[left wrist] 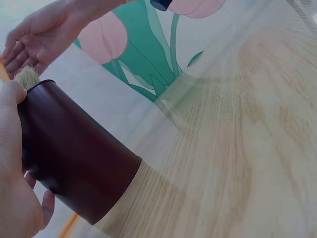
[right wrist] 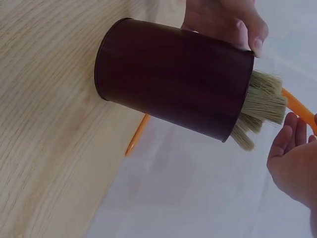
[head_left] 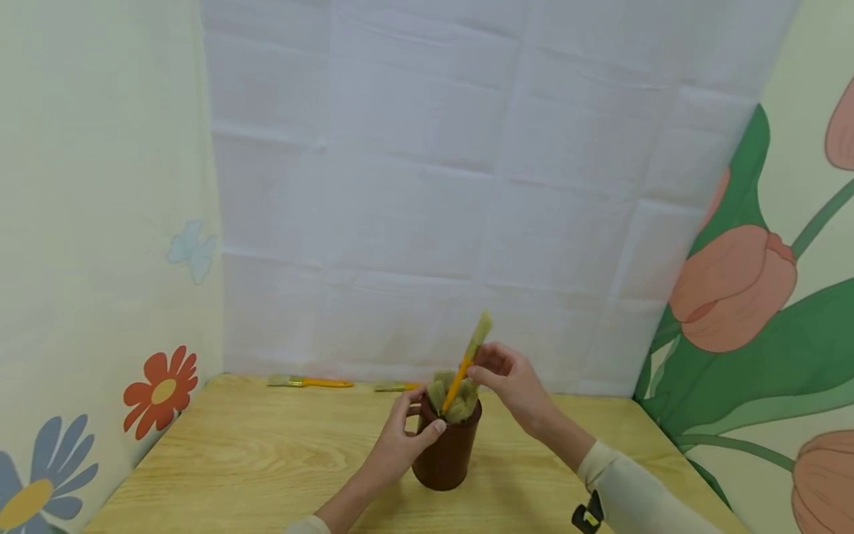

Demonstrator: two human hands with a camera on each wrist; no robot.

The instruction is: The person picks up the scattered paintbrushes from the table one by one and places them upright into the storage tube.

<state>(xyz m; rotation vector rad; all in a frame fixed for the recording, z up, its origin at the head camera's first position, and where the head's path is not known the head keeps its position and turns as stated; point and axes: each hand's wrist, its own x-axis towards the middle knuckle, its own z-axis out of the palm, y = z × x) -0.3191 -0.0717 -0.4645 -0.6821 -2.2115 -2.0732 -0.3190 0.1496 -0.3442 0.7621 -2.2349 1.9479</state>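
A dark brown cup (head_left: 443, 456) with a side handle stands upright on the wooden table. My left hand (head_left: 396, 437) grips it from the left, thumb at the rim. My right hand (head_left: 514, 382) pinches a paintbrush (head_left: 459, 384) with an orange handle over the cup. That brush leans bristles-up, its handle end down at the mouth of the cup. Several other brushes stick out bristles-up; their pale bristles (right wrist: 265, 101) fan past the rim in the right wrist view, and their handles are hidden inside.
Two more orange-handled brushes, a left one (head_left: 327, 383) and one partly behind the left hand (head_left: 398, 387), lie along the back edge of the table (head_left: 267, 452). A white cloth (head_left: 400, 222) hangs behind, with flower-printed panels on both sides.
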